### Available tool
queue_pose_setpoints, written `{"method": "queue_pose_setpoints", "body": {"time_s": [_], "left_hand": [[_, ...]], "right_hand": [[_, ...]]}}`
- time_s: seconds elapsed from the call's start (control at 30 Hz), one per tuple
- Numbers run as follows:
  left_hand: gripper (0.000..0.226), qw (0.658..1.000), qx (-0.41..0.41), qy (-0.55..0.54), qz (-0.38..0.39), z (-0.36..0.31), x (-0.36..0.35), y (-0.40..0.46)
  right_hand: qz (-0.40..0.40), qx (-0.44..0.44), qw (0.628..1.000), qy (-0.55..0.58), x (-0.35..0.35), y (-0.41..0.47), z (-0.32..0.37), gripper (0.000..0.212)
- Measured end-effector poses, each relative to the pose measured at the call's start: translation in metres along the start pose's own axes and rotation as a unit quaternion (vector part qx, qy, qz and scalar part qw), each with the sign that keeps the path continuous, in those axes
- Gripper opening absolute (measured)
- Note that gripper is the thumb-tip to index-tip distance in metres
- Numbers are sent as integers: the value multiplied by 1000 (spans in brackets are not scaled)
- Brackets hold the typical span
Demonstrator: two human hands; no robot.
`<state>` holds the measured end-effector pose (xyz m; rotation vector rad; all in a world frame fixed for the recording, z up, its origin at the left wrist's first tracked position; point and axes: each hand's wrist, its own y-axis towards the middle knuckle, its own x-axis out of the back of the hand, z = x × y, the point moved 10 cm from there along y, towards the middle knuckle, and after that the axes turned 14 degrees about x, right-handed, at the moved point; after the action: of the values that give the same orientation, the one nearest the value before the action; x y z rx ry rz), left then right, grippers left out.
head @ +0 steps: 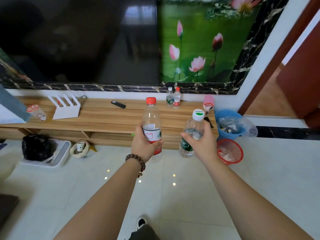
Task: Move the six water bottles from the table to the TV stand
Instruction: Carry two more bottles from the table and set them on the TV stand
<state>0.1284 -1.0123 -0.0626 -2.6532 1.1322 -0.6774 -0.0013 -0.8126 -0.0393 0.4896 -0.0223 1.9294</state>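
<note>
My left hand [144,144] grips a clear water bottle with a red cap and red label [151,116], held upright in front of the wooden TV stand [107,118]. My right hand [203,141] grips a clear bottle with a white-and-green cap and green label [194,125], tilted slightly left. Both are held in the air short of the stand's front edge. Two more bottles stand upright at the back right of the stand top: one green-labelled [169,97], one red-labelled [177,98], side by side against the wall.
On the stand lie a black remote [118,104], a white rack [65,108], a drink cup [37,112] and a pink cup [208,103]. A blue bin [230,124] and red basket [229,150] sit at its right end. A white tray with a black bag [37,147] lies on the floor.
</note>
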Motion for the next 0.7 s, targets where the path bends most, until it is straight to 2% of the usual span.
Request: {"method": "queue_pose_setpoints", "body": {"time_s": [0.23,0.57,0.7], "left_hand": [[79,1000,15,8,6,-14,-37,76],[78,997,54,18,52,-44,-95,246],[79,995,72,8,69,-65,-115,300]], "right_hand": [[2,-13,1000,-21,-3,71,-36,74],[-9,-77,995,-63,-34,215,-111,77],[-14,-100,993,-59,-37,266,-128,68]]}}
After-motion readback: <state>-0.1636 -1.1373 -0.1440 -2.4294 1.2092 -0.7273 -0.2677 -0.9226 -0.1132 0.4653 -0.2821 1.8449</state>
